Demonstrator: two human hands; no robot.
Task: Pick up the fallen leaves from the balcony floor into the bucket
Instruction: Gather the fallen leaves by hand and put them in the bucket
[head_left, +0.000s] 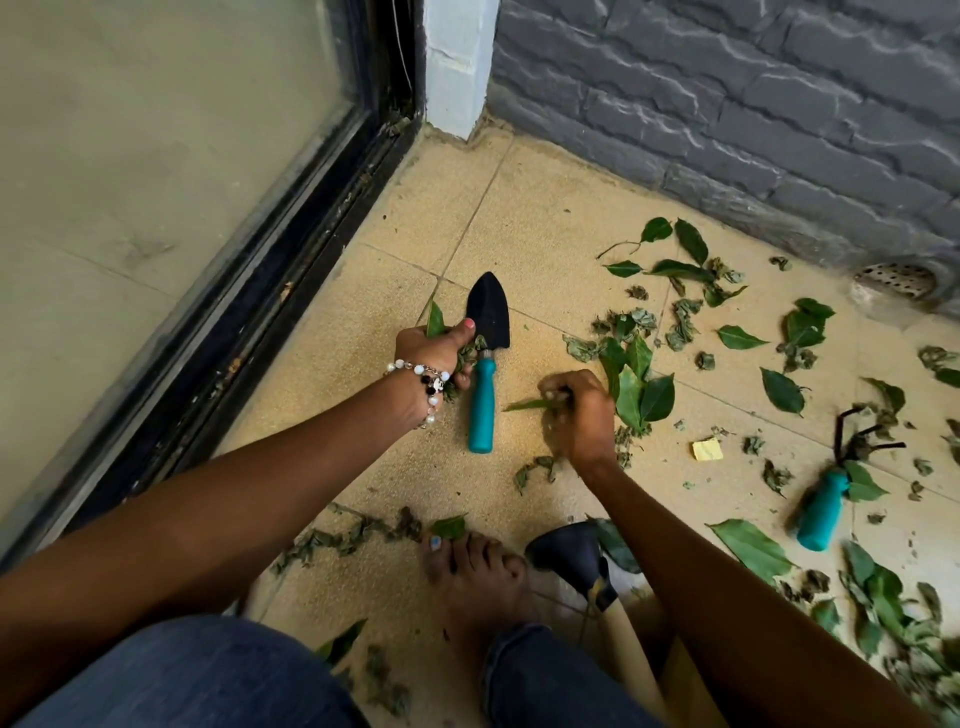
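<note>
My left hand (431, 353) grips a bunch of leaves (435, 323) just beside the teal-handled trowel (484, 358). My right hand (579, 415) pinches one narrow leaf (530, 404) low over the tiled floor (545, 218). More fallen leaves (639, 389) scattered right, around a hand rake (831, 499). Bucket out of view.

1. The floor (545, 218) is laid with sandy yellow-beige tiles with thin grout lines.
2. A grey painted brick wall (753, 93) runs along the far right side.
3. A white pillar (457, 62) stands in the corner, touching the brick wall.
4. On the left, a glass sliding door (156, 130) sits in a dusty black frame (291, 260).
5. A perforated metal floor drain (896, 278), possibly round, lies at the wall's foot.
6. The light is soft and even.
</note>
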